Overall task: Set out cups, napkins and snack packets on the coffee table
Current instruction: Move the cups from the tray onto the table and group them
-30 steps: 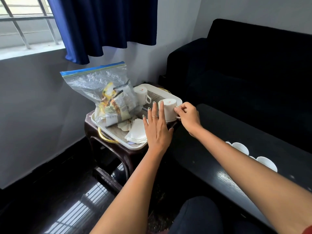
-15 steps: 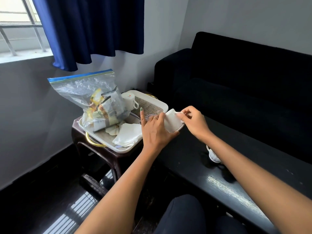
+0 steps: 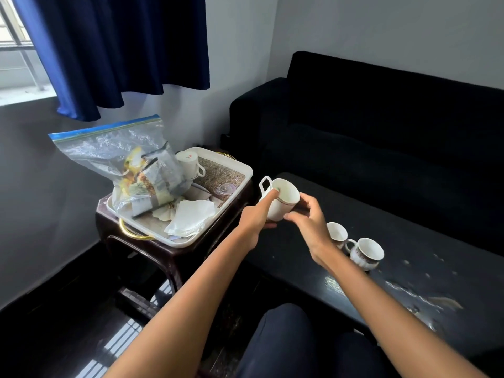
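Observation:
A white cup (image 3: 283, 200) hangs tilted over the left end of the black coffee table (image 3: 409, 268), its handle up and to the left. My left hand (image 3: 255, 219) grips it, with the index finger hooked over the rim. My right hand (image 3: 308, 216) pinches its lower side. Two more white cups (image 3: 336, 233) (image 3: 366, 252) stand upright on the coffee table just right of my right hand. On the white tray (image 3: 240, 170) sit a clear zip bag of snack packets (image 3: 136, 170), a pile of white napkins (image 3: 191, 216) and another cup, upside down (image 3: 189, 165).
The tray rests on a small dark side table (image 3: 169, 255) left of the coffee table. A black sofa (image 3: 381, 137) runs behind the coffee table. A blue curtain (image 3: 122, 50) hangs above the tray. A saucer (image 3: 225, 189) lies on the tray. My knee (image 3: 286, 342) is below.
The cup has left the tray and come right over the coffee table's edge, turning from upside down toward upright. Both hands moved with it.

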